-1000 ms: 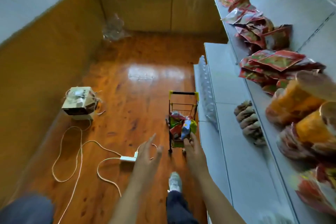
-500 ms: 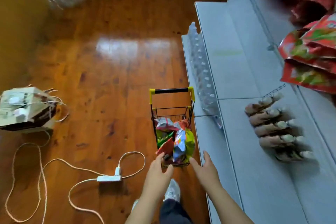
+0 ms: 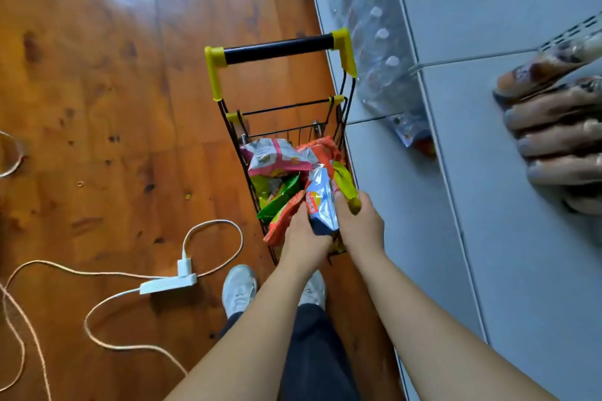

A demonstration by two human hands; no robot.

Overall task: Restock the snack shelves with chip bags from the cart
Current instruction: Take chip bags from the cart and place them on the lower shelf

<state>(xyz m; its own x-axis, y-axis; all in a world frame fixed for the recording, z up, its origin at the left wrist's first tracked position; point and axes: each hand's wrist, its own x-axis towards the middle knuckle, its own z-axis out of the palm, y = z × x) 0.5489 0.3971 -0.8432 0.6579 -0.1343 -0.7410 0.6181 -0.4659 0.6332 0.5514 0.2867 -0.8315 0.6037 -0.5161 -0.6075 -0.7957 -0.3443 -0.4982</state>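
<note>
A small black wire cart (image 3: 280,52) with yellow handle corners stands on the wooden floor beside the grey shelves (image 3: 521,238). It holds several chip bags: pink (image 3: 275,156), green (image 3: 277,197), orange (image 3: 281,220), yellow-green (image 3: 345,187) and a blue one (image 3: 321,205). My left hand (image 3: 304,241) and my right hand (image 3: 360,225) both grip the blue bag at the cart's near end. My right fingers also press against the yellow-green bag.
A white power strip (image 3: 169,282) with cords lies on the floor left of my shoes (image 3: 239,288). A pack of water bottles (image 3: 374,42) sits on the lowest shelf beside the cart. Wrapped brown snack packs (image 3: 557,127) lie on the shelf at right.
The view tilted down and closer to the cart. Both hands went from hovering at the cart's near end to closing on the blue bag.
</note>
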